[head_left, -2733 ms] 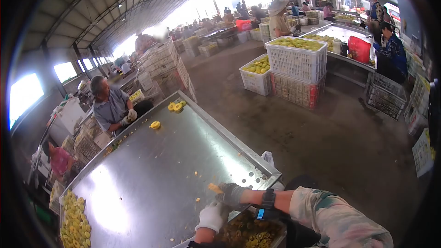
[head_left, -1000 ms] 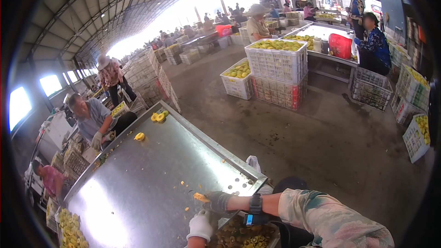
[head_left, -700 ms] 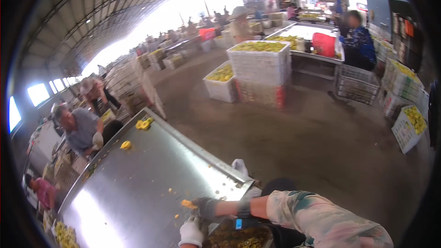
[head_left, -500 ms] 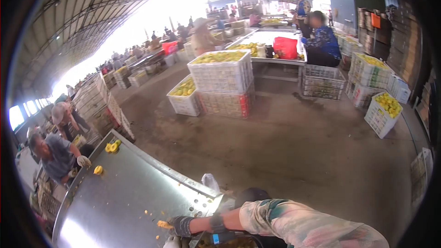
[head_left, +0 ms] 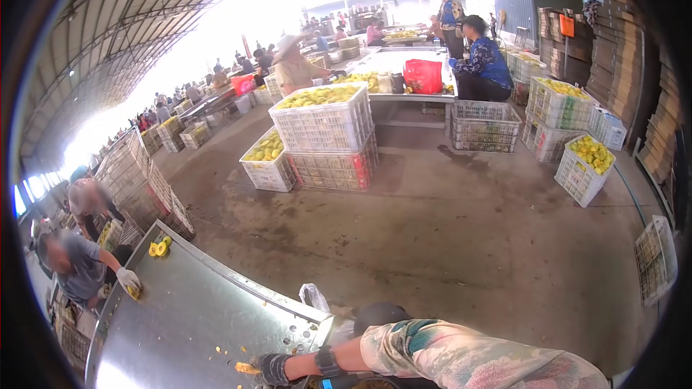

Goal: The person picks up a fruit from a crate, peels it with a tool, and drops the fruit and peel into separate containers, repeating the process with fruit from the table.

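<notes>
My right hand [head_left: 272,369], in a dark knit glove with a watch above the wrist, is closed at the bottom of the head view. From its fingers sticks out a yellow-orange piece of fruit [head_left: 246,368], over the metal table [head_left: 194,310]. Of my left hand [head_left: 264,387] only a sliver of pale glove shows at the bottom edge; its fingers are hidden. Small yellow scraps [head_left: 219,350] lie by my right hand. Halved yellow fruit [head_left: 160,247] sits at the table's far end.
Across the table a co-worker's white-gloved hand [head_left: 130,281] holds a yellow fruit. Stacked crates [head_left: 321,119] of yellow fruit stand on the floor ahead, with a tilted full crate [head_left: 585,166] at right. Round holes pierce the table's near corner. Other people sit at tables behind.
The view has shifted, so the scene sits further left. The co-worker's gloved hand has taken hold of the loose yellow fruit. My left hand has almost dropped out of view.
</notes>
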Demonstrator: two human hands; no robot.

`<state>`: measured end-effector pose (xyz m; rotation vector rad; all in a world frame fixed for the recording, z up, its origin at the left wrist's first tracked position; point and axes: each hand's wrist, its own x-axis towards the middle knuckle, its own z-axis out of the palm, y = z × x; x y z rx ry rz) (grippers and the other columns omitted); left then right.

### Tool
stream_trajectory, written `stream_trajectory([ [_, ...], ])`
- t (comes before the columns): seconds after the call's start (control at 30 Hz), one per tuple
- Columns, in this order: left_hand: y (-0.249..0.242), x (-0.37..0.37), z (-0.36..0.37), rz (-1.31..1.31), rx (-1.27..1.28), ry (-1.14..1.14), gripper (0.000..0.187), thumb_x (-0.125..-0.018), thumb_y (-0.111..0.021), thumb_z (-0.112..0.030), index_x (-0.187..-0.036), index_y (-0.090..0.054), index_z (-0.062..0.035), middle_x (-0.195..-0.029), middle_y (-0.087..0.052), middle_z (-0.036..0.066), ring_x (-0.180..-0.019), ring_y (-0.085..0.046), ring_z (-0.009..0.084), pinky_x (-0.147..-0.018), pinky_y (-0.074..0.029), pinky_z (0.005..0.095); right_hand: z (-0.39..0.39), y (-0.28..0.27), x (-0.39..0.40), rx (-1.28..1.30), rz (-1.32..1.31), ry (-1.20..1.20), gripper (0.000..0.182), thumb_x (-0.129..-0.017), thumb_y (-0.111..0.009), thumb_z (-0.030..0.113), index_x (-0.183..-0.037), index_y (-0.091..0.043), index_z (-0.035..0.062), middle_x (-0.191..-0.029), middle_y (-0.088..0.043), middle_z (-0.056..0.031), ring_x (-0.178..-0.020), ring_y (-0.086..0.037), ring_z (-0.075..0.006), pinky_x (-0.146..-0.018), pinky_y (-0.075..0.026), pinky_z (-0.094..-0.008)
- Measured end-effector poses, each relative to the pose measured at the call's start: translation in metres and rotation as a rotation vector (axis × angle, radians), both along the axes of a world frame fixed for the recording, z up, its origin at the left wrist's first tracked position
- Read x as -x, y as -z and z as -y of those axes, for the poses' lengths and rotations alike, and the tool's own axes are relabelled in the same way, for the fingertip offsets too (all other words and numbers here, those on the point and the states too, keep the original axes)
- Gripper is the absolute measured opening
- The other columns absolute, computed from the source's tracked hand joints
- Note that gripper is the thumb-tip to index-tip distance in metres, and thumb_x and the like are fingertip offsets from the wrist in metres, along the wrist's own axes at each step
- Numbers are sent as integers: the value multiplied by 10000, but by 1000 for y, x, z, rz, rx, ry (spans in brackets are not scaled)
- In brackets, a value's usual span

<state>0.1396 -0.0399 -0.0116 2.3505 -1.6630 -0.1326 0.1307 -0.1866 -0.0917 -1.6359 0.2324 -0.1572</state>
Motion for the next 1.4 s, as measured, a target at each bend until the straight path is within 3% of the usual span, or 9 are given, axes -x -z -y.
stream_trajectory([
  [0.03,0,0,0,9,12,4,253,-802,-521,-243,-874,-566,-4,-879,-569,227,-849,-524,417,-741,-428,444,1,9,-6,-292,7,-30,223,-758,-581,215,-860,-579,16,-724,-599,-135,-640,-579,-205,-606,-450,-355],
  [0.17,1,0,0,7,33,14,243,-800,-519,-236,-868,-570,-7,-866,-572,223,-838,-527,414,-734,-429,444,0,1,-1,-423,-39,-57,244,-746,-594,223,-870,-583,13,-754,-604,-162,-678,-599,-241,-622,-454,-361],
  [0.23,0,1,0,-6,18,-12,229,-798,-517,-226,-858,-573,-12,-868,-574,217,-835,-530,409,-731,-432,443,-2,-38,29,314,-105,91,283,-731,-602,239,-894,-586,8,-794,-608,-183,-730,-609,-288,-641,-456,-367],
  [0.37,5,-2,-1,8,20,-14,213,-795,-514,-213,-851,-576,-17,-874,-577,212,-839,-532,402,-730,-433,442,-1,-48,34,246,-106,79,317,-713,-610,250,-917,-589,9,-826,-609,-191,-773,-606,-322,-661,-458,-375],
  [0.43,2,0,-1,16,34,-1,206,-799,-510,-210,-854,-578,-24,-873,-577,211,-833,-532,402,-729,-434,444,0,-47,31,440,-167,-17,358,-783,-583,292,-1031,-534,39,-940,-600,-168,-880,-580,-325,-755,-427,-389],
  [0.63,5,-1,0,22,46,10,208,-808,-510,-225,-858,-580,-36,-875,-582,207,-850,-532,396,-734,-430,444,0,-51,30,495,-214,-17,406,-749,-604,302,-1053,-530,44,-966,-595,-188,-916,-573,-341,-766,-435,-394],
  [0.9,8,-1,-1,34,33,-13,253,-831,-481,-279,-879,-592,-56,-886,-589,203,-884,-527,392,-908,-318,489,1,-68,43,441,-165,-14,425,-754,-599,311,-1069,-523,36,-970,-596,-193,-922,-573,-348,-776,-435,-401],
  [1.17,15,-6,-1,36,37,2,244,-821,-504,-268,-861,-576,-38,-857,-580,218,-832,-536,403,-715,-433,459,2,-51,34,428,-195,-39,449,-755,-597,328,-1087,-514,37,-980,-591,-204,-934,-566,-356,-782,-435,-412],
  [1.4,16,-6,-1,25,41,-3,221,-814,-515,-249,-850,-571,-38,-858,-577,218,-820,-538,405,-714,-432,463,2,-46,31,519,-168,-36,468,-755,-596,343,-1095,-499,37,-971,-590,-204,-923,-565,-363,-776,-435,-419],
])
